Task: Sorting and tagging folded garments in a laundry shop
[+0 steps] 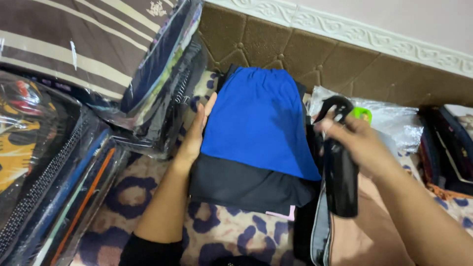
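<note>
A folded blue garment [258,120] lies on top of folded black clothes [246,184] on a leopard-print blanket. My left hand [194,133] rests flat against the left side of this stack, fingers apart. My right hand [357,140] grips a black bottle [340,172] near its looped handle, held upright just right of the stack.
Stacked bedding in clear zip bags [59,123] crowds the left side. A padded brown headboard [315,54] runs along the back. A crinkled clear plastic bag [394,118] and a green object [362,114] lie behind the bottle. Tan and grey clothes [354,231] sit at lower right.
</note>
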